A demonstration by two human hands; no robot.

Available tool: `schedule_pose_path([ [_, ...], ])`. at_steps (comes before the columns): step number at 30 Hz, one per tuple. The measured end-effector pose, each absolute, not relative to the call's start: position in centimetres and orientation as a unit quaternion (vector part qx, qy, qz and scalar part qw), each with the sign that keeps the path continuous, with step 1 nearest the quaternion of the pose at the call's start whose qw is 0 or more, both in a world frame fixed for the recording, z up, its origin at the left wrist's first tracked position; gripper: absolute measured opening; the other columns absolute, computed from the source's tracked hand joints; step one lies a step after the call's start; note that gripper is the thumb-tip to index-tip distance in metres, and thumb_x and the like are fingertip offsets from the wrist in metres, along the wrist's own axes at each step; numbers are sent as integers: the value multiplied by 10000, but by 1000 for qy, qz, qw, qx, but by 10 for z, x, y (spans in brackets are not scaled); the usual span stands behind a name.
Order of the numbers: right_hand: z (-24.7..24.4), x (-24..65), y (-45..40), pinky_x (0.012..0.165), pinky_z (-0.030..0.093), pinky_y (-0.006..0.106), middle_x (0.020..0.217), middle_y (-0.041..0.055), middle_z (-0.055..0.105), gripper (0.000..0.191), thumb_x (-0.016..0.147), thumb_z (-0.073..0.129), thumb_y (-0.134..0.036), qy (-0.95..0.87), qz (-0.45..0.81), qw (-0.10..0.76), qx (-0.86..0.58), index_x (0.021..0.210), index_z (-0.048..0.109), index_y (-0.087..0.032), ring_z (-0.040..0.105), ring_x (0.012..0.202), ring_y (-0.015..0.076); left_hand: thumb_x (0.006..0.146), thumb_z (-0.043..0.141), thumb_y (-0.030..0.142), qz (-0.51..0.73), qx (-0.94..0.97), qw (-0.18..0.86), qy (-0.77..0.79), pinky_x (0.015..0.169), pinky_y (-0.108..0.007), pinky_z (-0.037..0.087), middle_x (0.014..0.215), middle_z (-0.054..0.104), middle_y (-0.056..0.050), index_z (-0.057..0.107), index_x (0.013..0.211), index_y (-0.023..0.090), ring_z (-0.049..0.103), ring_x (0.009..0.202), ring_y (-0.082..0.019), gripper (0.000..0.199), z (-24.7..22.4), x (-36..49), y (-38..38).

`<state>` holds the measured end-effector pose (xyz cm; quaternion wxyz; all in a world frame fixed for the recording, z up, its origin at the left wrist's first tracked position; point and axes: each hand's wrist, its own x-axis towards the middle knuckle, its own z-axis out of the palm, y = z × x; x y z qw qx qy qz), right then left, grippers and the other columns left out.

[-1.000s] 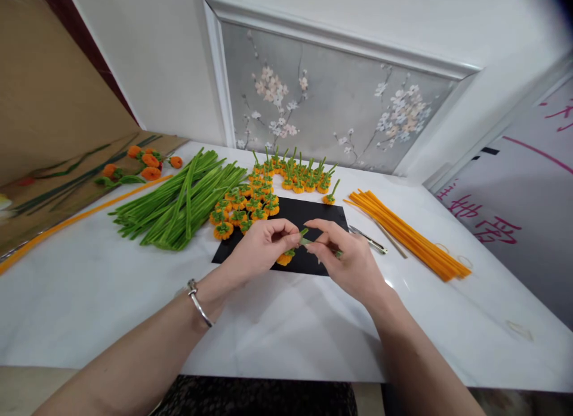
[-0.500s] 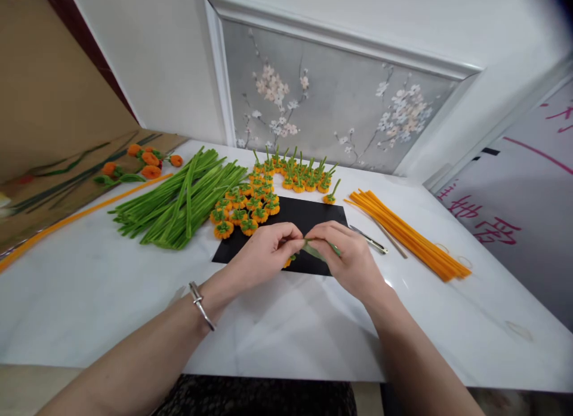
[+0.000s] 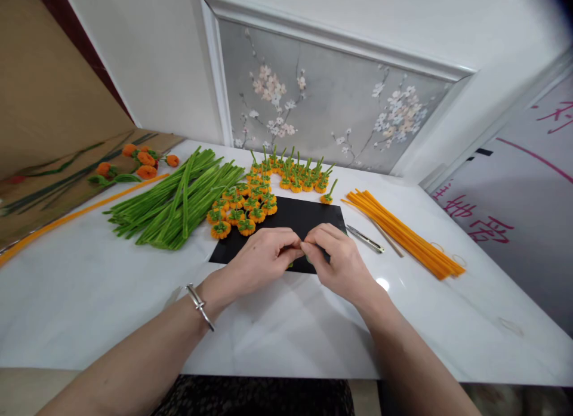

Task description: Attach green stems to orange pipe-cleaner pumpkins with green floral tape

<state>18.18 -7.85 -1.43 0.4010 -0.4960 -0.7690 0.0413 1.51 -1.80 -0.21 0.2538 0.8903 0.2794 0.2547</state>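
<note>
Over the black mat [image 3: 308, 213], my left hand [image 3: 268, 255] and my right hand [image 3: 342, 258] meet fingertip to fingertip, both pinched closed. Small bits of a green pipe cleaner [image 3: 308, 259] peek out beneath the fingers. Most of the piece is hidden; the half-second-old view shows orange pumpkin ribs under my left fingers. Left of the hands, several small orange pipe-cleaner pumpkins [image 3: 246, 226] with green tops sit partly on the mat. More pumpkins with upright green stems [image 3: 295, 183] stand behind it. Tweezers [image 3: 364, 239] lie right of my right hand.
A pile of green pipe cleaners [image 3: 174, 207] lies at left, and a bundle of orange pipe cleaners [image 3: 407, 237] at right beside a thin stick [image 3: 389, 238]. Orange flowers [image 3: 145, 159] rest at the far left on brown paper. A framed floral panel [image 3: 322, 94] backs the white table [image 3: 111, 308].
My right fingertips have closed in against the left ones. The green strip and orange ribs that showed between the hands are now mostly covered. The whole view has shifted slightly.
</note>
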Motion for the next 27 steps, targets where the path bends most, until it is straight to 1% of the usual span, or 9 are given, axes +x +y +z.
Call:
schedule_pose_path([
  [3, -16, 182, -78, 652, 493, 258, 808, 23, 596, 68, 881, 555, -264, -724, 175, 446, -497, 880, 561, -197, 576, 718, 138, 829, 521, 140, 254, 879, 275, 294, 563, -224, 320, 646, 555, 27, 620, 716, 162, 479, 591, -97, 151, -1, 13, -18],
  [5, -18, 183, -78, 636, 507, 245, 773, 0, 605, 127, 843, 613, -281, -695, 242, 460, -498, 932, 565, -206, 592, 683, 127, 828, 508, 150, 247, 868, 310, 299, 543, -222, 305, 628, 536, 32, 609, 707, 160, 455, 573, -95, 158, -1, 12, -18],
  [8, -20, 185, -77, 615, 499, 234, 714, -22, 609, 140, 822, 644, -278, -674, 278, 471, -497, 928, 585, -208, 594, 635, 116, 861, 491, 230, 229, 848, 376, 295, 521, -222, 291, 599, 488, 35, 579, 678, 155, 417, 560, -95, 217, 1, 12, -18],
  [13, -17, 186, -78, 584, 450, 226, 675, -30, 586, 72, 814, 653, -224, -677, 243, 480, -501, 883, 643, -207, 547, 603, 103, 884, 466, 245, 218, 826, 441, 276, 551, -220, 343, 631, 532, 22, 581, 696, 155, 465, 588, -100, 238, 4, 11, -19],
  [15, -16, 186, -78, 568, 434, 227, 695, -22, 584, 36, 822, 643, -222, -677, 245, 490, -492, 852, 650, -203, 540, 607, 103, 888, 468, 252, 225, 822, 448, 270, 563, -222, 358, 645, 543, 17, 580, 691, 154, 475, 603, -102, 247, 6, 12, -19],
  [19, -14, 186, -79, 587, 450, 241, 725, -6, 593, 48, 841, 619, -238, -671, 261, 502, -478, 835, 637, -194, 561, 630, 114, 890, 462, 229, 241, 817, 452, 265, 562, -222, 353, 650, 529, 22, 562, 685, 153, 451, 599, -97, 241, 10, 12, -22],
  [22, -12, 187, -79, 585, 440, 246, 715, -2, 598, 62, 841, 622, -235, -686, 221, 499, -482, 796, 639, -195, 553, 635, 119, 909, 435, 239, 236, 822, 452, 254, 568, -225, 352, 666, 531, 20, 561, 703, 155, 452, 610, -99, 256, 12, 11, -23],
  [24, -12, 187, -79, 574, 427, 242, 696, -8, 593, 68, 834, 625, -206, -693, 184, 501, -484, 768, 641, -199, 540, 626, 116, 901, 465, 256, 230, 826, 454, 245, 575, -225, 354, 680, 533, 22, 576, 732, 157, 457, 624, -100, 226, 12, 10, -23],
  [27, -12, 187, -78, 552, 412, 234, 670, -17, 577, 85, 822, 629, -170, -700, 142, 501, -488, 745, 641, -203, 524, 604, 110, 845, 563, 256, 230, 828, 446, 250, 586, -224, 351, 669, 529, 31, 604, 738, 158, 452, 633, -101, 151, 9, 9, -20],
])
